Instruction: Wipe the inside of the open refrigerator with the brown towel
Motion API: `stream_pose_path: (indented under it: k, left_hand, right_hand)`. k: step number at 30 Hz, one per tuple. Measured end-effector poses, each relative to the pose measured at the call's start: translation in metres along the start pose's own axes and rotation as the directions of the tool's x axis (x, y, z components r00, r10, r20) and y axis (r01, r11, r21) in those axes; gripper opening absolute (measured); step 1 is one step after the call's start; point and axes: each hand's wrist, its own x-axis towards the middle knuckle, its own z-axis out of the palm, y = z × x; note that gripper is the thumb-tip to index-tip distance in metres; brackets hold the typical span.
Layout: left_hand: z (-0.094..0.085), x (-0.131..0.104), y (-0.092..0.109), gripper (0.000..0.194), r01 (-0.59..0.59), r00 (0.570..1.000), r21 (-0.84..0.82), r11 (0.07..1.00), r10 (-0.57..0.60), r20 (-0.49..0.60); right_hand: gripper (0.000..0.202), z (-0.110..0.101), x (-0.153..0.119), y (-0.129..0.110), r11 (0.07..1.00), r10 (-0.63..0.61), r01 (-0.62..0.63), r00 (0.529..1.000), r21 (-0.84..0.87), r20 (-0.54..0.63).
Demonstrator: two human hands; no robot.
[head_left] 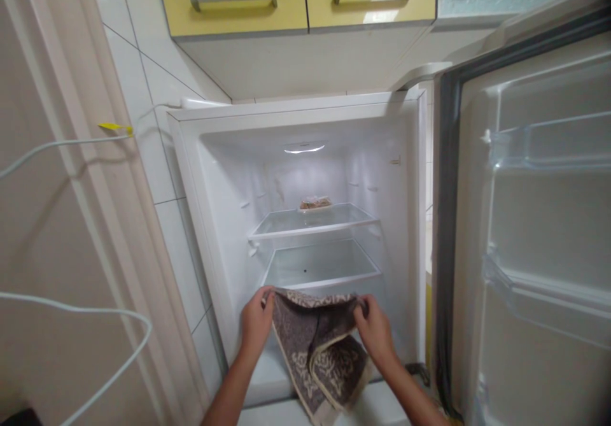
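A brown patterned towel [296,330] with cream edging hangs between my two hands in front of the open fridge [296,114]. My left hand [258,318] pinches its upper left corner. At the upper right corner, my right hand [375,327] grips the cloth between thumb and fingers. The towel sags in the middle and its lower part folds over, hanging down past the fridge's bottom edge. Behind it are a lower glass shelf [329,260] and an upper glass shelf [286,222]. A small packet of food [315,203] lies at the back of the upper one.
The fridge door [548,222] stands wide open on the right, with clear door racks [548,146]. Yellow cabinets [238,15] with metal handles hang above. A white cable [95,311] loops along the left, beside a door frame and tiled wall [157,158].
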Motion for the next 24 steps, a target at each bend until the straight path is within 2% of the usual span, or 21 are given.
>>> stream_pose_path:
  k: [2, 4, 8, 11, 13, 16, 18, 20, 24]
  left_hand:
    - [-0.015, 0.024, 0.013, 0.041, -0.011, 0.999, -0.01, 1.0, 0.011, -0.049]
    - [-0.026, 0.041, 0.023, 0.043, -0.036, 0.998, -0.049, 0.998, 0.033, -0.053]
    - [-0.035, 0.058, 0.034, 0.047, -0.054, 0.998, -0.074, 0.996, 0.053, -0.018]
    - [-0.038, 0.061, 0.036, 0.05, -0.054, 0.997, -0.078, 0.996, 0.058, 0.049]
    - [-0.042, 0.06, 0.037, 0.048, -0.078, 0.984, -0.088, 0.993, 0.091, 0.154]
    - [-0.049, 0.054, 0.041, 0.043, -0.175, 0.925, 0.028, 0.984, 0.155, 0.347]
    - [-0.055, 0.049, 0.046, 0.041, -0.232, 0.884, 0.16, 0.959, 0.139, 0.447]
    - [-0.06, 0.045, 0.053, 0.039, -0.235, 0.869, 0.241, 0.942, 0.093, 0.486]
    - [-0.068, 0.04, 0.063, 0.036, -0.246, 0.887, 0.273, 0.93, 0.103, 0.45]
  right_hand:
    - [0.038, -0.02, 0.034, -0.017, 0.999, -0.043, 0.045, 0.997, 0.025, -0.064]
    - [0.043, -0.036, 0.062, -0.029, 0.997, -0.071, 0.076, 0.991, 0.034, -0.117]
    - [0.043, -0.061, 0.095, -0.044, 0.989, -0.135, 0.143, 0.976, 0.035, -0.172]
    - [0.041, -0.072, 0.103, -0.05, 0.981, -0.193, 0.196, 0.966, 0.004, -0.173]
    - [0.042, -0.077, 0.104, -0.052, 0.975, -0.221, 0.217, 0.962, -0.045, -0.161]
    - [0.042, -0.081, 0.105, -0.05, 0.961, -0.257, 0.24, 0.959, -0.139, -0.123]
    - [0.04, -0.082, 0.105, -0.048, 0.947, -0.273, 0.248, 0.957, -0.204, -0.101]
    - [0.039, -0.083, 0.104, -0.046, 0.932, -0.275, 0.244, 0.957, -0.266, -0.086]
    - [0.039, -0.085, 0.102, -0.044, 0.906, -0.268, 0.238, 0.963, -0.351, -0.037]
